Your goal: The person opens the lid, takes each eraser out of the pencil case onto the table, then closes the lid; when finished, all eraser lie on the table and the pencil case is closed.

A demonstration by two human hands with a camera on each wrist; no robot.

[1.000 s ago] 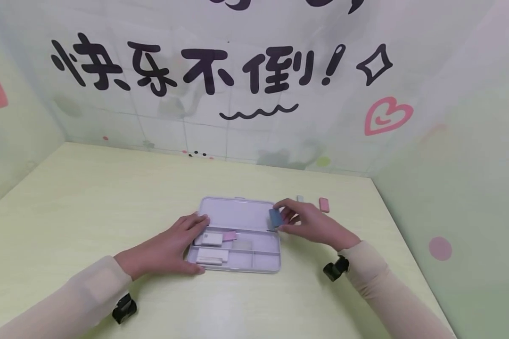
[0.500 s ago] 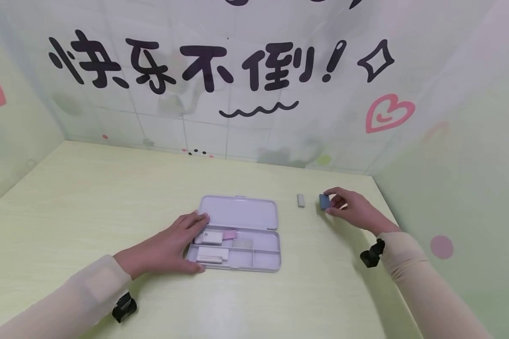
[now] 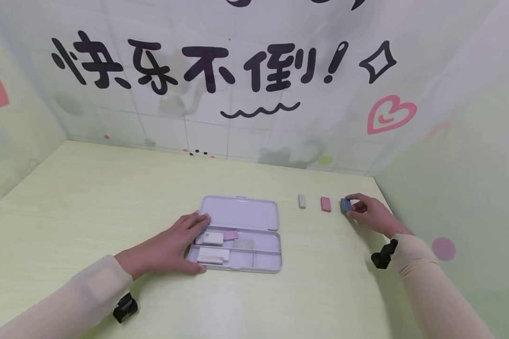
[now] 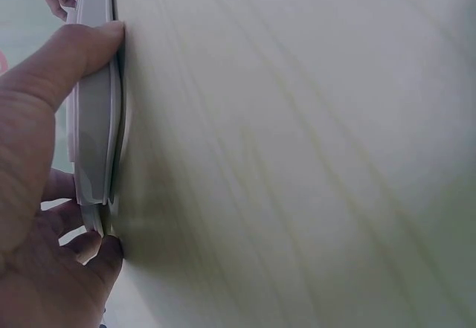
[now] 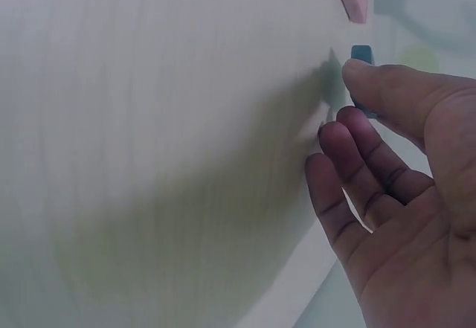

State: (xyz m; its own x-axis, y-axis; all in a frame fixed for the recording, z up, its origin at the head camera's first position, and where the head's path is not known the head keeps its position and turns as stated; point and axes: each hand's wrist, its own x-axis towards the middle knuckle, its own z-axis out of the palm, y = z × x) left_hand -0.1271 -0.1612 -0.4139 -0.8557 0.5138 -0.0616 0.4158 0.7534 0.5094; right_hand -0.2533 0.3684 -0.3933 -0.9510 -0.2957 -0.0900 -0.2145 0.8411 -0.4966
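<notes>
A pale lilac case point(image 3: 239, 214) lies opened flat on the table, its lid folded back. Its divided tray point(image 3: 267, 259) holds several small blocks, among them white erasers point(image 3: 213, 238) and a pink one point(image 3: 230, 235). My left hand point(image 3: 169, 247) grips the case's left end, thumb at the front edge and fingers around the far side; the left wrist view shows the thumb point(image 4: 89, 49) against the case's wall point(image 4: 97, 134). At the right, my right hand point(image 3: 373, 213) pinches a blue eraser point(image 3: 345, 205) between thumb and finger, close over the table.
Left of the blue eraser, a pink eraser point(image 3: 325, 204) and a narrow grey-white block point(image 3: 302, 201) rest on the table point(image 3: 110, 188) in a row. A printed wall point(image 3: 254, 132) rises behind the table, and another wall point(image 3: 458, 212) stands close by the right arm.
My right hand has carried the blue eraser rightward from beside the lid, past the pink eraser, to the row's right end. The left hand has stayed on the case.
</notes>
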